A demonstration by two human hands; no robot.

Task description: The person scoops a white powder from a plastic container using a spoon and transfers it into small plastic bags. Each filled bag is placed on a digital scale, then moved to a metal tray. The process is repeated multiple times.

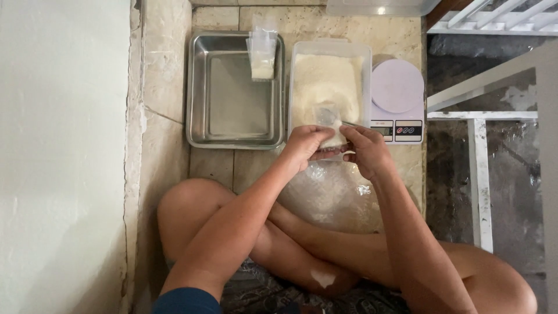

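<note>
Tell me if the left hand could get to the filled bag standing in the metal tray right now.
Probably not at once: the left hand is gripping a small clear pouch together with the right hand. The path to the filled bag in the metal tray looks unobstructed, though.

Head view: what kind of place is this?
Likely a home floor used for packing food, not a workshop: the person sits cross-legged on stone tiles, with a tub of white powder, a kitchen scale and a steel tray.
</note>
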